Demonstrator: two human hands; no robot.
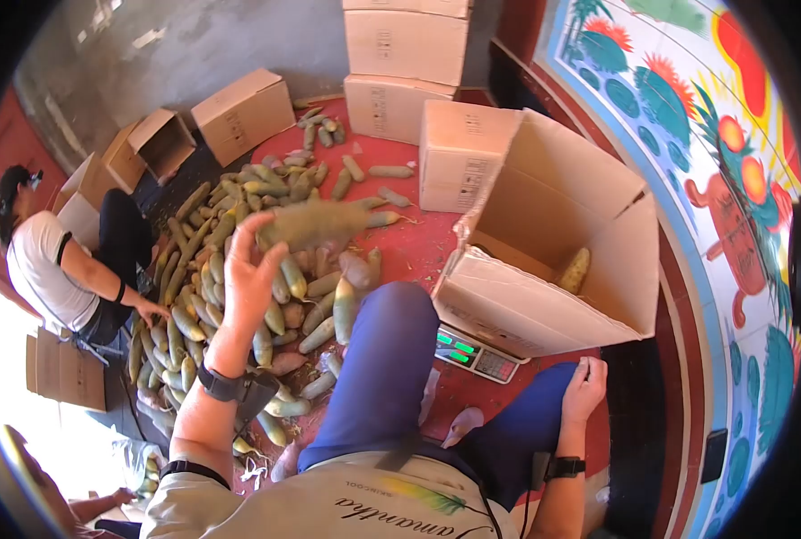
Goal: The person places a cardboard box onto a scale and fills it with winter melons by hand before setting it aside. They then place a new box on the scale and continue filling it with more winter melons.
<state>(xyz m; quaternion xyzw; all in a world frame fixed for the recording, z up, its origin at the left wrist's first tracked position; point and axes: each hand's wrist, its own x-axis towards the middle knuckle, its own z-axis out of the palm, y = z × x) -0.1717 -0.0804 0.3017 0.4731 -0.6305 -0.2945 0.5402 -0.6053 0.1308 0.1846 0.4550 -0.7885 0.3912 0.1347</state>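
Note:
My left hand (250,265) is closed around one end of a long green radish (315,225), lifted over the pile and slightly blurred. Below it a large heap of green radishes (198,287) spreads over the red floor covering, some with pale yellowish tips. My right hand (584,388) rests on my right thigh with its fingers curled in and nothing visible in them. In front of that knee, an open cardboard box (508,310) stands on a digital scale (477,357) with lit green displays. Inside the box lies a pale greenish radish (575,272); the near wall hides part of the bottom.
Cardboard boxes (400,108) are stacked against the back wall, with more boxes (243,117) at the left. A co-worker (59,260) sits left of the heap, one hand touching it. Another person's arm (104,503) shows at lower left. A painted wall (733,234) curves along the right.

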